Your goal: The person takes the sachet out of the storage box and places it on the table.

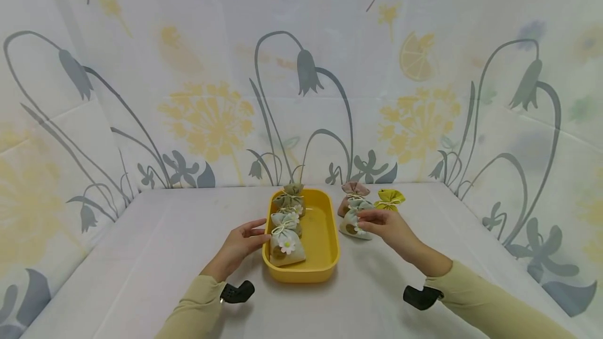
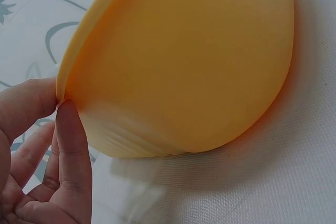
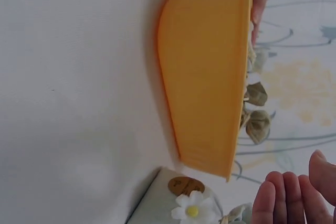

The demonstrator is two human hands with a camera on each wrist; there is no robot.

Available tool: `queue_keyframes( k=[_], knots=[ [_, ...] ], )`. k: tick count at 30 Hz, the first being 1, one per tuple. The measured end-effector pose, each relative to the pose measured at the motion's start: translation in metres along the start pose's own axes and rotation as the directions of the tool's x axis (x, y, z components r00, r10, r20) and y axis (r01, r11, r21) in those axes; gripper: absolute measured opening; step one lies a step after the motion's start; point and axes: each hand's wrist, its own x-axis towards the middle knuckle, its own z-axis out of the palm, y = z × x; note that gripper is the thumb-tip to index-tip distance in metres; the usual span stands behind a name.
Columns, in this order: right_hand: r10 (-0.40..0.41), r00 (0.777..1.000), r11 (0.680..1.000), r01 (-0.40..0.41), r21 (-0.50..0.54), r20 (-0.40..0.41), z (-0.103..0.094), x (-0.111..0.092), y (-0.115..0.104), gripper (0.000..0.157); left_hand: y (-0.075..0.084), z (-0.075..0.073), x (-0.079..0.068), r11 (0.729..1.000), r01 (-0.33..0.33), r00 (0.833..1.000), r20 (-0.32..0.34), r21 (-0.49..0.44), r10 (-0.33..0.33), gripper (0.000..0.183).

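The pale grey-green sachet (image 1: 347,218) rests on the white table (image 1: 155,255), just beside the right wall of the yellow tray (image 1: 301,276). It is probably light and soft, with a loose filling that gives under the fingers; the cloth should not slip much. The gathered neck, where the cord ties it, seems the best place to hold, because the white daisy (image 3: 192,211) on its front could bend or come off. The body is plump and wide at the bottom, it carries a brown oval label (image 3: 178,185), and the top of the cloth spreads above the tie.

The right hand (image 1: 393,230) is at this sachet, its thumb apart from its gently bent fingers; whether they touch the cloth, one cannot tell. The left hand (image 1: 242,249) pinches the rim of the tray, which looks smooth and rather stiff, between thumb and finger.
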Motion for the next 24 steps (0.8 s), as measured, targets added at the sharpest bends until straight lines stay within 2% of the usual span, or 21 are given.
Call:
queue_keyframes(
  k=[7,10,18,24],
  knots=[
    [-0.013,0.999,0.999,0.011,0.048,0.040,0.011,0.010,-0.010,0.033,0.001,-0.001,-0.002,1.000,-0.011,1.000,0.008,-0.003,0.011,0.054],
    [-0.031,0.997,0.997,0.025,0.076,0.074,0.014,0.014,-0.013,0.036,0.002,-0.001,-0.002,1.000,-0.012,1.000,0.011,-0.003,0.012,0.053],
    [-0.012,0.997,0.999,0.009,0.040,0.081,0.023,0.027,-0.019,0.039,0.001,0.000,-0.002,1.000,-0.017,1.000,0.003,-0.008,0.017,0.052],
    [-0.022,0.993,0.997,0.014,0.075,0.118,0.031,0.037,-0.025,0.037,0.002,0.000,-0.002,1.000,-0.013,1.000,0.004,-0.008,0.013,0.053]
  ],
)
